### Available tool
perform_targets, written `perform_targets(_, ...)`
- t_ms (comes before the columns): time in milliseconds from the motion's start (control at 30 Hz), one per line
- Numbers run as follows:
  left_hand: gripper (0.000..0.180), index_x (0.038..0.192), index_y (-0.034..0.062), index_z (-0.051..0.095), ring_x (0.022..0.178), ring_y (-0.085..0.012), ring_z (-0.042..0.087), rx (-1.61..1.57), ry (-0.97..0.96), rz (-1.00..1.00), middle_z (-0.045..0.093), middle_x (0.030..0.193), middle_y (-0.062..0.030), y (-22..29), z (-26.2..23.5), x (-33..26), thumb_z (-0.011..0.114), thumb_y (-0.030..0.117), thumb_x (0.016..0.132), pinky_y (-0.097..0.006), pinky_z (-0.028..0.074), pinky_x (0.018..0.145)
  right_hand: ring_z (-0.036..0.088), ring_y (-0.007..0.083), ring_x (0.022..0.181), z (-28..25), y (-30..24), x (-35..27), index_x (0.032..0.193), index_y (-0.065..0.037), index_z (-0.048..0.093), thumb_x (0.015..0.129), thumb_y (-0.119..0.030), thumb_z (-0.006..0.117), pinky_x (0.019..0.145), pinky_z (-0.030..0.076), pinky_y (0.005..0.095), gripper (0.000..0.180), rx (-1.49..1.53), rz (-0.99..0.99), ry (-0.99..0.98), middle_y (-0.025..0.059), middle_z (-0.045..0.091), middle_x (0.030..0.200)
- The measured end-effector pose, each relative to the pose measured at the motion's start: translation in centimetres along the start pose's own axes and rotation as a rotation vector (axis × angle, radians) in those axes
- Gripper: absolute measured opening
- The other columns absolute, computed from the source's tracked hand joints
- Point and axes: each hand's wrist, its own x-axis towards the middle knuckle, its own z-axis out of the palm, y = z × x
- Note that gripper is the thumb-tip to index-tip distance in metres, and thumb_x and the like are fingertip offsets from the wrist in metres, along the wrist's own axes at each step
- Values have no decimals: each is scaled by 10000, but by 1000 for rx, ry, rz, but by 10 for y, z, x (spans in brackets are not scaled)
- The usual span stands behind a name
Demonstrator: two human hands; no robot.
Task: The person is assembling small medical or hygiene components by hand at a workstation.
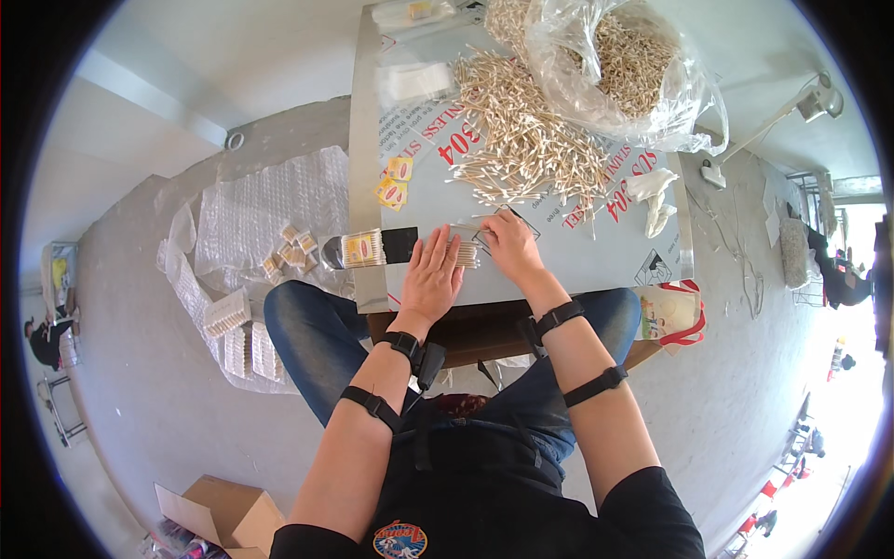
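My left hand (431, 275) lies flat, fingers stretched, over a small row of cotton swabs (468, 253) near the table's front edge. Close by on its right, my right hand (511, 246) has its fingers bent and pinched, seemingly on a cotton swab; the fingertips are partly hidden. Left of my left hand are a black strip (400, 245) and a clear pack of swabs (361, 249) with a yellow label, at the table's left edge. Beyond both hands spreads a large loose heap of cotton swabs (526, 140).
A clear plastic bag (694, 102) full of swabs stands at the back right. Yellow label cards (395, 182) lie left, a crumpled white glove-like item (656, 200) right. Bubble wrap (270, 200) on the floor holds several swab packs (291, 247). A cardboard box (228, 512) stands behind left.
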Motion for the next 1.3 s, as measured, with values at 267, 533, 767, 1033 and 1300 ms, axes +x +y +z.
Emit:
perform_targets(267,616,1459,54,393,1428,-297,321,-27,4,1,317,1552,-150,4,-1,2,591,227,903,-478,251,1168,579,340,1022,10,-3,-1,903,-41,627,852,-56,567,855,496,435,80,-100,-123,-40,116,607,980)
perform_targets(533,619,1466,46,377,1429,-280,323,-4,-5,-1,331,1548,-135,1,1,1,575,248,915,-474,242,1171,596,344,978,6,-4,-7,918,-38,647,817,-5,565,847,501,425,134,15,-117,82,121,631,961)
perform_targets(767,619,1464,37,378,1431,-284,327,-12,12,13,336,1547,-148,2,3,2,578,237,913,-474,249,1169,601,328,944,17,-5,-3,869,-42,648,806,-7,597,823,498,428,88,152,-117,113,132,627,854)
perform_targets(1033,622,1471,44,369,1438,-272,310,-6,15,1,324,1555,-132,0,4,1,572,253,922,-470,246,1172,587,330,954,10,-3,-21,834,-59,624,836,-85,608,816,494,442,30,-76,-157,64,114,603,916)
perform_targets(1300,631,1473,29,358,1444,-275,298,-11,2,-1,310,1560,-134,1,6,1,571,255,924,-467,244,1173,575,360,947,-9,20,-32,903,-55,600,851,-60,580,813,484,446,55,-251,-139,43,128,585,902)
